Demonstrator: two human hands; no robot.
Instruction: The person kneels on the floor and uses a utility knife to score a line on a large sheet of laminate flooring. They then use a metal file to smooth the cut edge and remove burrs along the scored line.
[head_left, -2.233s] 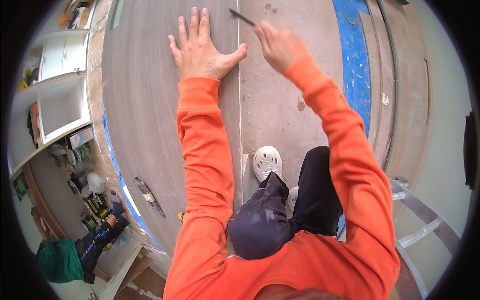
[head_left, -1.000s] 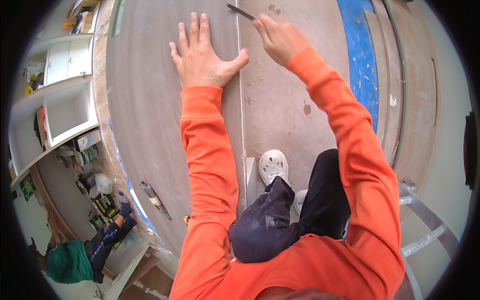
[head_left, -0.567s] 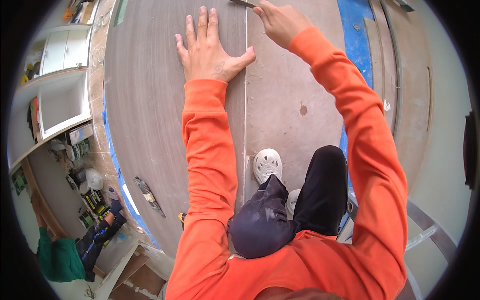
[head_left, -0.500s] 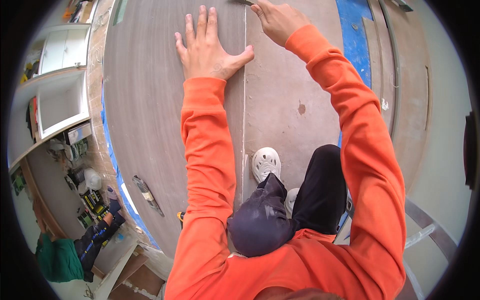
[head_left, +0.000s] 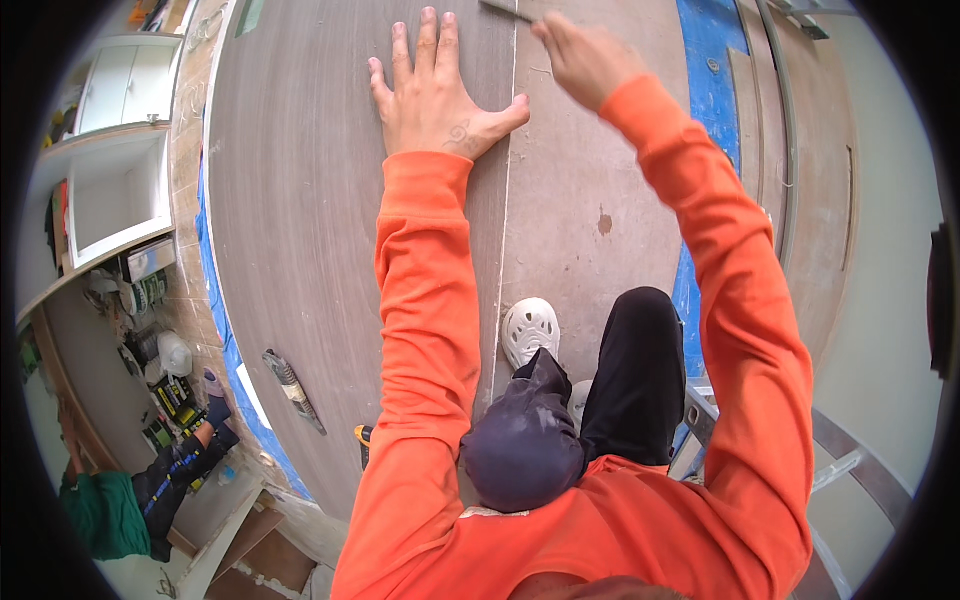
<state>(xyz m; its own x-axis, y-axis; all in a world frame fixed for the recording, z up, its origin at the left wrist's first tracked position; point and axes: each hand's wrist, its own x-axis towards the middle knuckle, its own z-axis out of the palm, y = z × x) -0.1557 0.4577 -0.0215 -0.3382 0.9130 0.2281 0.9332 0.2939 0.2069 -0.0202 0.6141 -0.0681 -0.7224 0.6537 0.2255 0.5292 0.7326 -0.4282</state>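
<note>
My left hand lies flat with fingers spread on a grey-brown wood-grain panel. Its thumb reaches over the panel's pale right edge. To the right of that edge is a browner, scuffed board with a small dark chip. At the top, my right hand is closed on a thin, flat grey metal tool, its exact kind unclear. The tool points left across the panel's edge, and its far end is near the top of the view. A worn utility knife rests on the panel, left of my left forearm.
A yellow-and-black tool shows partly beside my left elbow. Blue sheeting borders the boards. Metal ladder parts stand at right. At left are white cabinets, heaped tools and another person in a green top.
My right hand has moved slightly right and down, bringing more of the metal tool into view. The left hand stays flat on the panel while the whole view shifts a little.
</note>
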